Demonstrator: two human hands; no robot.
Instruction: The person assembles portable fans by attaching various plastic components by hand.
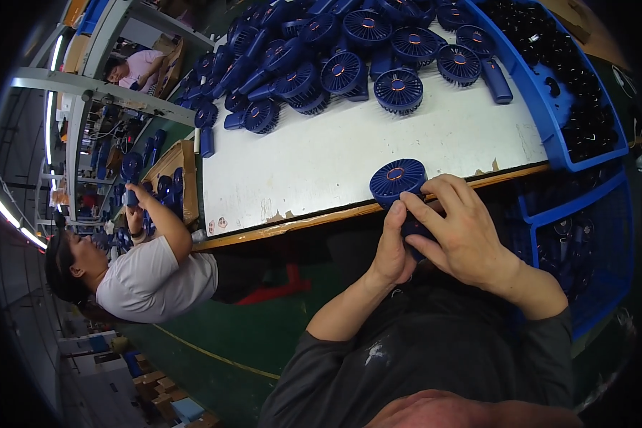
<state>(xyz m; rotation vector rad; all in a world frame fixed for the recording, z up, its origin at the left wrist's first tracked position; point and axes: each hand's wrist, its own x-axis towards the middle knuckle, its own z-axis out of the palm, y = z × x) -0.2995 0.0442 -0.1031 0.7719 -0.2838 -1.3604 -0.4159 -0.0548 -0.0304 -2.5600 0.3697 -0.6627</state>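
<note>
A dark blue handheld fan [397, 180] with a round ribbed head and an orange ring at its centre is held up at the table's near edge. My left hand [392, 248] is closed around its handle, thumb pointing up toward the head. From the right, my right hand [465, 232] grips the same fan, its fingers bent over the handle just below the head. Most of the handle is hidden by my hands. Beyond it, a pile of similar blue fans [341, 73] covers the far part of the white tabletop [299, 175].
A blue bin [560, 146] of small black parts stands at the table's right end. Below it, another blue crate [613, 278] holds more fans. On the left, a co-worker [150, 278] handles a blue fan beside a cardboard box [190, 178]. Another person [141, 70] sits farther back.
</note>
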